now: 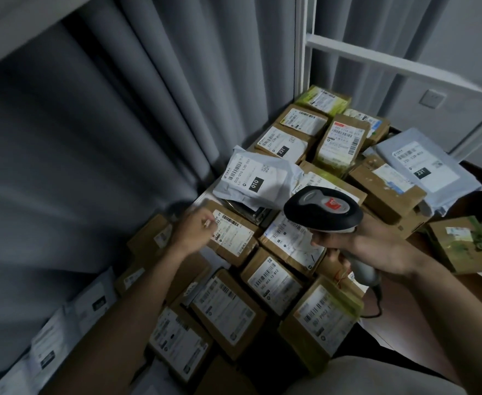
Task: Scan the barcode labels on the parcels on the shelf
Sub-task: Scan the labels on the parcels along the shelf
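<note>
Gripping the scanner (324, 208), the right hand (376, 246) hovers over parcels; left hand (198, 228) touches a box (231, 235), fingers loosely curled

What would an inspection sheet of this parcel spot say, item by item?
Surface: white shelf, almost wholly covered by parcels.
Job's things: brown boxes with barcode labels, among them the labelled box; a white mailer marked 010 lying on top; a grey mailer marked 231; a scanner.
Clutter: a green-printed box lying off to the right.
Grips: left hand touches the labelled box; right hand holds the scanner above the parcels.
Cables: scanner cable hangs from the handle.
Surroundings: grey curtain, white shelf frame, wall socket.
</note>
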